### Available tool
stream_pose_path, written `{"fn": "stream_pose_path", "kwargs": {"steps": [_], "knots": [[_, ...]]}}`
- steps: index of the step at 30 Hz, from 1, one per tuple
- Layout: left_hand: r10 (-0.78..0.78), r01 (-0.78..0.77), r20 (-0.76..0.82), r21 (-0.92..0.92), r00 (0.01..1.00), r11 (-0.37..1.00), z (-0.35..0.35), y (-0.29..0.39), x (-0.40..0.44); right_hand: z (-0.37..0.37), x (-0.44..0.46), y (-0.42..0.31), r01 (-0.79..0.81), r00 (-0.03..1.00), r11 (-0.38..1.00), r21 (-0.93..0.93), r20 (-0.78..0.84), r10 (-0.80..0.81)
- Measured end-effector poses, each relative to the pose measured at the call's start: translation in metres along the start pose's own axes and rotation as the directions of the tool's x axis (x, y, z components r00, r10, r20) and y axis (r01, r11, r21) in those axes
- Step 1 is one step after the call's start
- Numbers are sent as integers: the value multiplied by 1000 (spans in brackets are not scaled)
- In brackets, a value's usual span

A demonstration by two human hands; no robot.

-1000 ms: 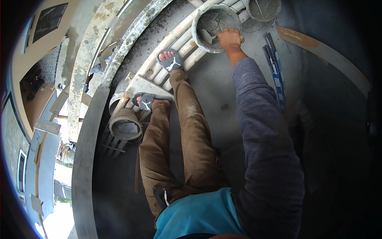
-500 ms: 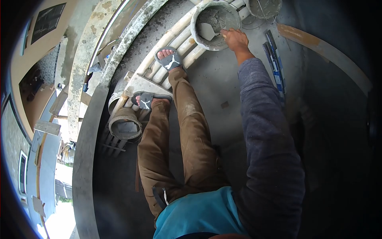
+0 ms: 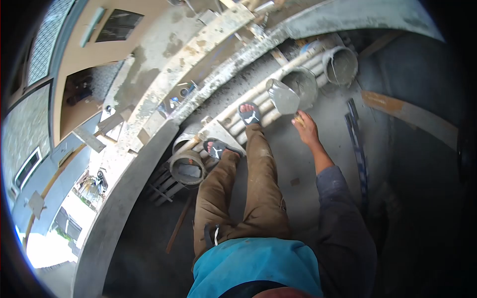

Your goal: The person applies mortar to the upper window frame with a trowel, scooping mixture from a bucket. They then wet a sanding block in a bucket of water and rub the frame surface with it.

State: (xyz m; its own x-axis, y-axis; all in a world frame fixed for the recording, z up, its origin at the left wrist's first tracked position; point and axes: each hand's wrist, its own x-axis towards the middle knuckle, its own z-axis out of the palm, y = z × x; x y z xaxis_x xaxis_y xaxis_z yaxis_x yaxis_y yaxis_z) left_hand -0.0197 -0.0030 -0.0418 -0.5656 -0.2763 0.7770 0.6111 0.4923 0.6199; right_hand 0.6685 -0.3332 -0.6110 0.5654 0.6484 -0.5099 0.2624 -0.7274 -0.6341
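Now, eyes on the broad grey-bladed trowel with a yellowish handle [image 3: 285,101]: it's out at the near side of a round grey mortar-crusted bucket [image 3: 313,88], blade overlapping the rim from up here, though whether they touch I can't tell. The right hand [image 3: 307,130] has it, fingers curled closed around the handle, wrist low. Nice grip! The blade looks coated in grey mix; how thick, I can't make out. I'd say keep that blade flat and the wrist steady, since a tilt could slide the stuff off, and a light scrape on the rim would tidy the underside. The left hand? Out of sight, can't tell what it's doing. Farther out, pale round poles [image 3: 270,117] run under the sandalled feet [image 3: 250,114], so watch that footing! Beyond, a second grey bucket with a wire handle [image 3: 348,70] sits near the first.
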Motion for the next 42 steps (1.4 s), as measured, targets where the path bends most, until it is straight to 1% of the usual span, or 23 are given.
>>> {"fn": "stream_pose_path", "kwargs": {"steps": [1,2,4,5,7,8,9,10,11,13,14,16,18,19,20,21,24,25,28,33,37,38,42], "knots": [[-63,60,-100,-36,993,998,3,4,8,-1,-2,-29,57,998,998,-17,4,-57],[0,-4,-63,-59,998,998,13,-16,34,0,-2,-61,60,998,998,22,18,-60],[132,-132,-4,-85,991,988,8,-31,55,-7,2,-131,247,968,969,13,50,-247],[113,-95,93,-182,989,979,-27,16,10,-9,6,-162,339,940,941,-14,29,-339],[262,-234,53,-306,964,923,10,-42,48,-18,19,-237,489,870,872,-21,73,-487],[386,-390,-60,-214,920,896,6,-35,35,-31,11,-297,551,832,834,-18,78,-549],[416,-412,-56,-312,908,856,9,-39,34,-44,8,-349,630,773,777,4,99,-627],[451,-441,-44,-318,891,839,5,-35,31,-51,3,-394,738,675,675,-8,39,-737],[458,-435,-19,-348,889,831,-9,-16,25,-65,-3,-444,826,561,564,11,78,-824],[391,-321,107,-398,914,859,-15,-18,22,-85,-19,-534,919,390,393,10,109,-914],[351,-293,75,-407,933,865,-13,-20,18,-94,-30,-576,949,315,316,-16,121,-941],[301,-220,134,-423,944,879,-10,-24,12,-117,-74,-660,984,173,166,-61,137,-975],[284,-212,128,-403,950,891,-11,-25,9,-136,-123,-734,971,-53,-79,-223,122,-991],[295,-224,145,-372,944,901,-12,-24,6,-143,-147,-766,968,-133,-150,-202,96,-986],[293,-208,145,-426,945,880,-16,-18,7,-150,-169,-797,954,-205,-222,-200,103,-973],[269,-186,135,-438,954,880,-18,-15,7,-154,-192,-826,946,-297,-303,-116,70,-952],[230,-117,184,-480,956,870,-21,-15,6,-175,-293,-893,949,-305,-311,-41,122,-945],[228,-105,210,-474,951,874,-22,-17,6,-176,-315,-912,914,-397,-402,-55,75,-915],[213,-71,247,-481,945,874,-18,-27,-1,-189,-393,-956,834,-510,-493,-249,-3,-860],[225,-38,280,-547,933,836,-9,-35,-9,-205,-477,-1024,625,-658,-441,-644,-131,-741],[221,-2,321,-562,921,827,-8,-30,-14,-213,-522,-1059,611,-656,-419,-672,-134,-743],[225,-16,319,-545,921,838,-9,-29,-14,-215,-534,-1064,609,-600,-360,-707,-115,-792],[200,14,315,-565,928,825,-8,-27,-19,-218,-554,-1084,540,-641,-330,-775,-125,-757]]}}
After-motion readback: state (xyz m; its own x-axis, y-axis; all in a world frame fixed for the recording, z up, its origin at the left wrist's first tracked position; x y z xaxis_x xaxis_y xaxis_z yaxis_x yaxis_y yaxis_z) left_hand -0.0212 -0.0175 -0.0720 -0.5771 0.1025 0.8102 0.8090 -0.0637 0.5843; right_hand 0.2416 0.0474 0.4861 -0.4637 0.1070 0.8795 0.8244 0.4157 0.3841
